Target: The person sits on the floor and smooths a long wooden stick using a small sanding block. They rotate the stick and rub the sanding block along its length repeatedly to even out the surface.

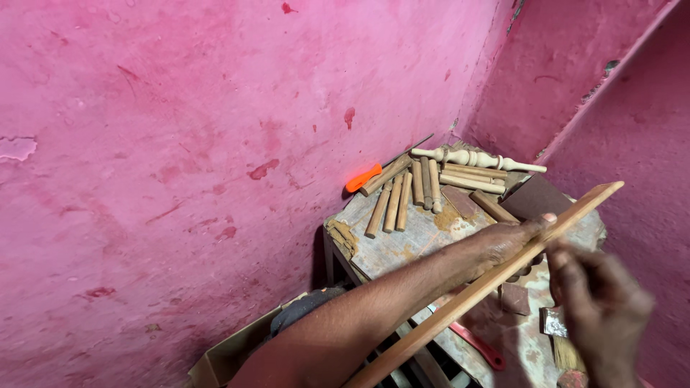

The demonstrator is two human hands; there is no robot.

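**Long wooden strip held across the worktop**

My left hand has its fingers wrapped around a long, thin wooden strip, thumb pressed along its upper edge, at a spot past the middle toward the far end. The strip runs on a slant from the near bottom of the view up to the far right, where its squared end sticks out past the worktop. My right hand is just to the right of the strip, blurred, fingers loosely curled close to its lower edge; I cannot tell whether they touch or grip it.

Under both hands is a small, worn worktop with patches of yellowish dust. On its far side lie several short round wooden dowels, side by side in 2 loose groups, and beyond them a pale turned spindle with beads along its length. An orange handle pokes out at the far left corner, against the wall. A dark brown flat block sits on the far right, just beyond my left hand.

Nearer, below the strip, a red-handled tool lies on the worktop, and a small shiny piece with a brush rests just left of my right hand. A cardboard box stands on the left near side. Rough pink walls close in the corner.
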